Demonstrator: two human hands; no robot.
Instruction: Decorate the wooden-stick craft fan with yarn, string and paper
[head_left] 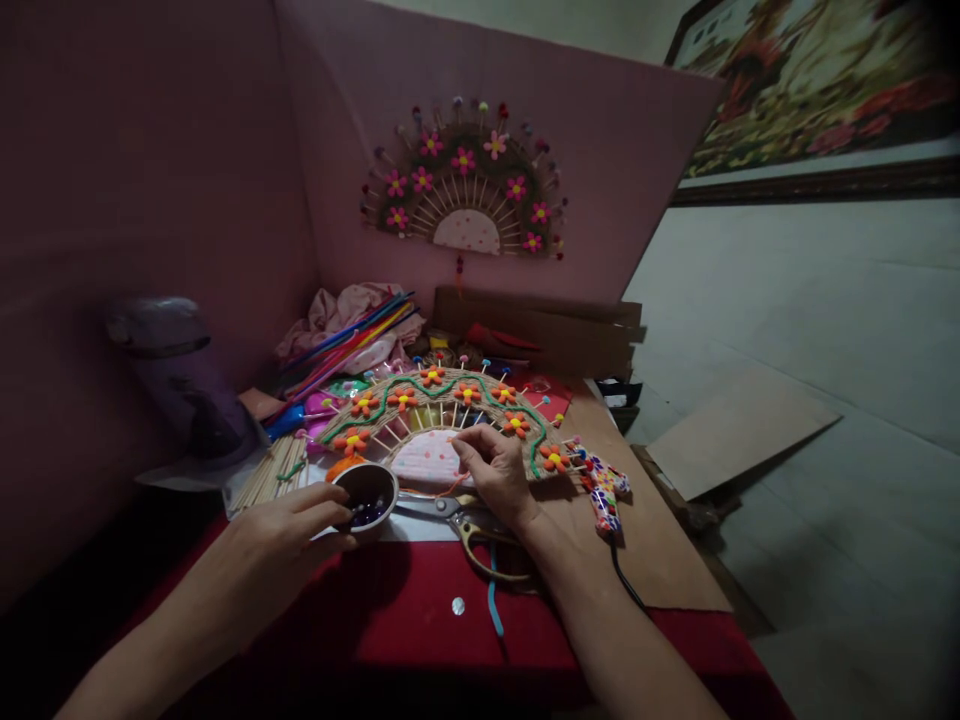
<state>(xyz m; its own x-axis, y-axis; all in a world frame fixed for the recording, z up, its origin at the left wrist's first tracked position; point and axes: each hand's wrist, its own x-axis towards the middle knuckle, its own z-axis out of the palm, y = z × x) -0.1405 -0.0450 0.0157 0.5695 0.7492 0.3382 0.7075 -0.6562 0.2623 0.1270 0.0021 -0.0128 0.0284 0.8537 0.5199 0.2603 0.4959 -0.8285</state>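
Note:
My left hand grips a small round cup tilted toward me, with small dark beads inside. Over the pale, pink-spotted half-round centre of a decorated fan, my right hand is closed in a pinch; whatever its fingertips hold is too small to name. An orange cord runs just below those fingers. The fan carries orange flowers, a green wavy line and sticks tipped with coloured balls. Under my right wrist lie scissors with gold handles.
A bundle of sticks lies at left near a purple bottle. On the right is a flower-patterned glue gun with a black cord. Coloured pipe cleaners are piled behind. A similar fan hangs on the pink board.

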